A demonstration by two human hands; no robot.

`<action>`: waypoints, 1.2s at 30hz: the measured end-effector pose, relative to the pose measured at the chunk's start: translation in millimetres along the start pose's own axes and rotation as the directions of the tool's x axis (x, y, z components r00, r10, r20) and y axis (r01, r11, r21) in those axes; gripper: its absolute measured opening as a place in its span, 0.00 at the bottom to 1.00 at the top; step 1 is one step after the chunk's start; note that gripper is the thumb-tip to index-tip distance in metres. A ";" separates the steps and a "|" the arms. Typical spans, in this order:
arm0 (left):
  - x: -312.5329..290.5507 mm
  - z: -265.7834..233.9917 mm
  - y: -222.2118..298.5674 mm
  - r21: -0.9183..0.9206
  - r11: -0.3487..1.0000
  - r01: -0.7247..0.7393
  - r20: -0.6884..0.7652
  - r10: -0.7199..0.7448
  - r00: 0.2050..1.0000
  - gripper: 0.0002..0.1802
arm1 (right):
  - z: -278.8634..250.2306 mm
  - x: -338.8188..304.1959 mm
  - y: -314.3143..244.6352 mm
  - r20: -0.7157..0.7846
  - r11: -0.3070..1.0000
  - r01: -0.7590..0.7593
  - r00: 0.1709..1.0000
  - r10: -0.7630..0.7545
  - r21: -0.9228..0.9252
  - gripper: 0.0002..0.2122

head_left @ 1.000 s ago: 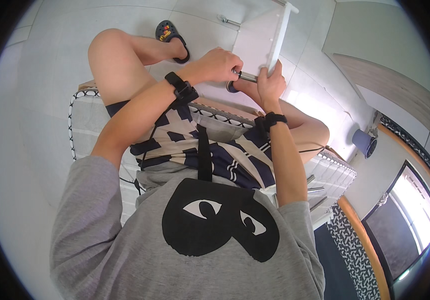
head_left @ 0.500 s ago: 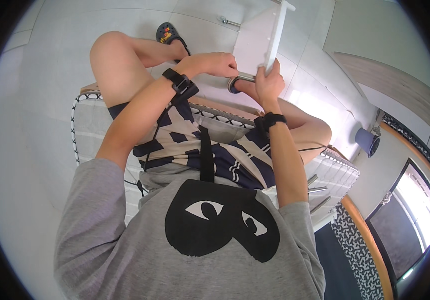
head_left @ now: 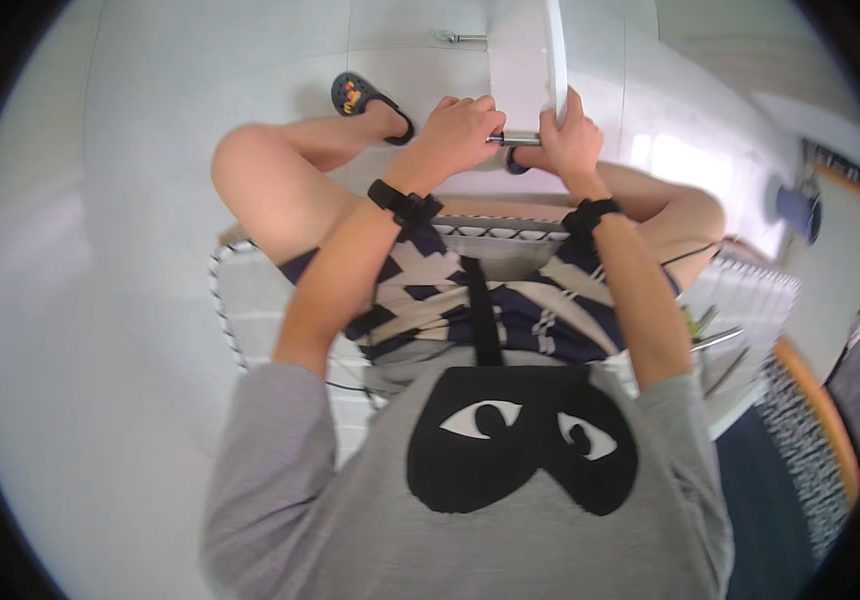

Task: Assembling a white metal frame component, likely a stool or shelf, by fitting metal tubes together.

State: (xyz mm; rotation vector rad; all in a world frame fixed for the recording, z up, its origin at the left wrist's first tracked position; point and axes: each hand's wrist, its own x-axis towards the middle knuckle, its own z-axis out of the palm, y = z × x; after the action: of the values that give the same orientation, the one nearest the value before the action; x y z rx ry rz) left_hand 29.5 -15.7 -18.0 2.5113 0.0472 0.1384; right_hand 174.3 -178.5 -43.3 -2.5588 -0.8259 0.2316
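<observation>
White panel [head_left: 522, 60] pinched by right hand [head_left: 572, 135], metal rod [head_left: 521, 139] clenched in left hand [head_left: 462, 130] fingers; likely slipping, tipping if loosened.

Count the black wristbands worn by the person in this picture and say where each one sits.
2. One black wristband wraps the left wrist, below the left hand. The other black wristband wraps the right wrist, below the right hand. None looks hidden.
</observation>
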 end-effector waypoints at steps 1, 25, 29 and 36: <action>1.2 -3.5 -1.5 -0.053 0.997 0.049 0.051 -0.046 0.998 0.08 | -0.1 0.3 -4.9 0.056 0.999 -0.032 0.998 0.033 -0.016 0.24; 15.0 -23.0 5.4 -0.296 0.837 0.460 0.412 -0.323 0.852 0.14 | -12.3 -6.5 -12.0 0.007 0.999 -0.038 0.999 0.038 0.027 0.22; 17.2 -21.0 13.5 -0.267 0.897 0.351 0.296 -0.271 0.916 0.13 | -14.1 -4.8 -5.4 -0.035 1.000 0.024 0.999 -0.023 0.008 0.21; 20.3 -19.6 -0.2 -0.336 0.853 0.399 0.382 -0.263 0.886 0.14 | -19.5 -5.6 -10.4 0.046 0.998 -0.058 0.997 0.057 0.039 0.22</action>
State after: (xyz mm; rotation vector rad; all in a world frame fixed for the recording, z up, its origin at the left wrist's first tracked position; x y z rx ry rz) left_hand 47.5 -2.8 -0.6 2.0371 0.2937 -0.3760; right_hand 170.0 -181.2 -21.1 -2.5501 -0.7567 0.3214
